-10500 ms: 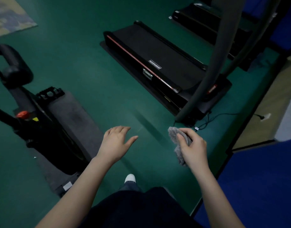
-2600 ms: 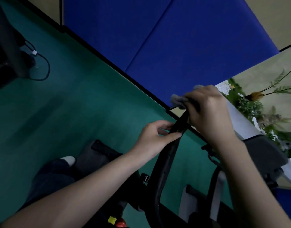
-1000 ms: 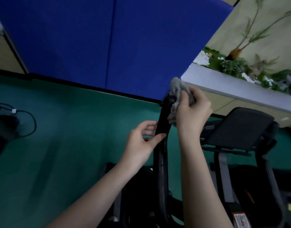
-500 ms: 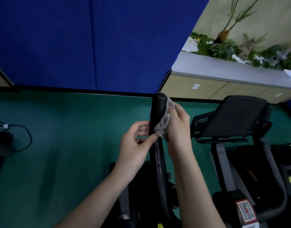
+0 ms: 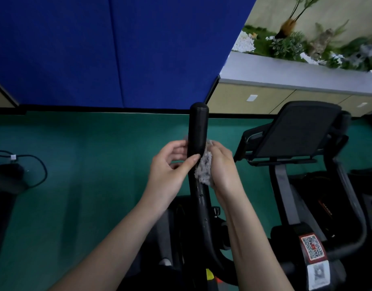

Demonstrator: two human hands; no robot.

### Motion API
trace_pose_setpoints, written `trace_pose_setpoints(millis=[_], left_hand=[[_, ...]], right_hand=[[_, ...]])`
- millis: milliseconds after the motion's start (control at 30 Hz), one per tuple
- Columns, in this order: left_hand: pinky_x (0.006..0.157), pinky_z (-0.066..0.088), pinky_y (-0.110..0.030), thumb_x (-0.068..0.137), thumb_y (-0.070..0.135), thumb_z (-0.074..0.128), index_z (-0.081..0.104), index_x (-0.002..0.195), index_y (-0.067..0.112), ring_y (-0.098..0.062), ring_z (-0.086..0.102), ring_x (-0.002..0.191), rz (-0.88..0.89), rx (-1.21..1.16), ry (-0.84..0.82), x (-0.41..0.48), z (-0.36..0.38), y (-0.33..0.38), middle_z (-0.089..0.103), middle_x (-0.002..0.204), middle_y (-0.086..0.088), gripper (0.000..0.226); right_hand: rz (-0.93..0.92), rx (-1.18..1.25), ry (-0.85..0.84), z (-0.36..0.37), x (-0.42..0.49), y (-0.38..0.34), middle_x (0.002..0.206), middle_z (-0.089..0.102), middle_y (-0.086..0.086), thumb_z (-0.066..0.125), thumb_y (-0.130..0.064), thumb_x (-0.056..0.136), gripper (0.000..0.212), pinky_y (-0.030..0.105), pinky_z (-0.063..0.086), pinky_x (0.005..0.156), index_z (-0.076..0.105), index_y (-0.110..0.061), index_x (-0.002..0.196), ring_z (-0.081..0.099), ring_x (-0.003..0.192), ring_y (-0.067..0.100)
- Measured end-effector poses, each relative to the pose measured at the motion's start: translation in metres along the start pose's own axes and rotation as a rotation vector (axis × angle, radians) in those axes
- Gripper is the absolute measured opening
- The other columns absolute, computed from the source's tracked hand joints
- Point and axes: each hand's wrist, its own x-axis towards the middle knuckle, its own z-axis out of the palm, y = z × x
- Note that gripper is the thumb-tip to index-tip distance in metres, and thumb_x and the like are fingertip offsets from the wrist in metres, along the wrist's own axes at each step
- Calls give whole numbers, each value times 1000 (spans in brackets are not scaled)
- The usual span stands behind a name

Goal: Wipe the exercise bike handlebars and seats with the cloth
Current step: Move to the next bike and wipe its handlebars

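Note:
A black padded handlebar (image 5: 198, 131) rises upright in the middle of the head view, its rounded end at the top. My right hand (image 5: 224, 166) holds a grey fluffy cloth (image 5: 204, 169) wrapped against the bar's right side, just below the padded grip. My left hand (image 5: 170, 171) grips the bar from the left, thumb across its front and fingers curled behind it. The bar's lower tube (image 5: 202, 208) runs down into the dark bike frame between my forearms.
A second exercise bike with a black console panel (image 5: 296, 131) and QR stickers (image 5: 312, 247) stands at the right. Blue wall panels (image 5: 118, 49) and a cabinet with a planter (image 5: 296, 76) lie behind. A black cable (image 5: 38, 171) sits on the green floor at left.
My right hand and the cloth have slid down the handlebar from its top end to below the padded grip. My left hand stays on the bar.

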Motion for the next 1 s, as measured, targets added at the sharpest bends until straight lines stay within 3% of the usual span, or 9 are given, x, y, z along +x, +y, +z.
trace_pose_setpoints(millis=[100, 167, 300, 400, 533, 667, 800, 933, 1000], left_hand=[[76, 48, -12, 85, 7, 67, 63, 96, 26, 2, 61, 80, 17, 46, -24, 1, -5, 1, 66, 93, 5, 22], [76, 48, -11, 86, 8, 66, 62, 97, 27, 3, 61, 81, 61, 119, -49, 4, -9, 2, 65, 94, 7, 23], [76, 47, -9, 86, 8, 67, 66, 108, 10, -3, 61, 87, 207, 352, -88, 12, -17, 5, 63, 99, 1, 22], [75, 49, -11, 83, 7, 70, 67, 103, 9, -5, 63, 83, 178, 337, -84, 17, -18, 7, 66, 97, -4, 21], [76, 50, -12, 81, 4, 70, 67, 98, 10, -4, 64, 80, 71, 225, -98, 19, -17, 9, 69, 91, -2, 17], [74, 48, -9, 81, 1, 69, 67, 97, 10, 2, 63, 77, 25, 145, -130, 19, -19, 11, 68, 86, 3, 18], [81, 53, -18, 82, 0, 69, 67, 98, 7, -4, 65, 80, -21, 111, -155, 23, -22, 11, 70, 89, -1, 18], [80, 53, -18, 82, -1, 68, 66, 95, 10, -7, 65, 81, -31, 106, -186, 28, -25, 12, 68, 89, -1, 17], [79, 53, -18, 81, 1, 70, 65, 94, 11, -3, 64, 77, -32, 98, -200, 29, -27, 12, 68, 87, 0, 17]], right_hand=[[-36, -141, 85, -8, -20, 9, 81, 70, 4, 46, -16, 96, 23, 44, 51, 82, 67, -12, 87, 65, 83, 23], [-79, -168, 126, -13, -38, 15, 74, 69, -5, 52, -17, 95, 20, 35, 50, 74, 70, -16, 87, 63, 74, 11], [-244, -143, 362, 0, -55, 15, 94, 70, -4, 60, -21, 87, 21, 12, 45, 84, 75, -15, 100, 62, 90, -2], [-318, -138, 468, 14, -50, 14, 94, 67, 4, 65, -15, 86, 20, 0, 37, 80, 75, -9, 102, 57, 86, -9], [-437, -312, 424, 7, -60, 20, 83, 60, 5, 62, -14, 85, 21, 4, 38, 74, 75, -7, 101, 56, 77, 5], [-487, -360, 403, -2, -73, 27, 91, 62, 1, 64, -10, 82, 25, 6, 41, 82, 74, -11, 104, 58, 88, 3], [-585, -357, 373, 6, -64, 20, 98, 57, 5, 66, -1, 83, 25, 10, 42, 84, 73, -6, 106, 54, 91, 3], [-610, -434, 267, 7, -64, 15, 95, 58, 2, 67, -2, 82, 20, 14, 42, 83, 75, -11, 98, 57, 92, 18], [-580, -445, 226, 1, -73, 18, 95, 60, -2, 67, -4, 81, 21, 16, 43, 84, 76, -14, 97, 58, 94, 18]])
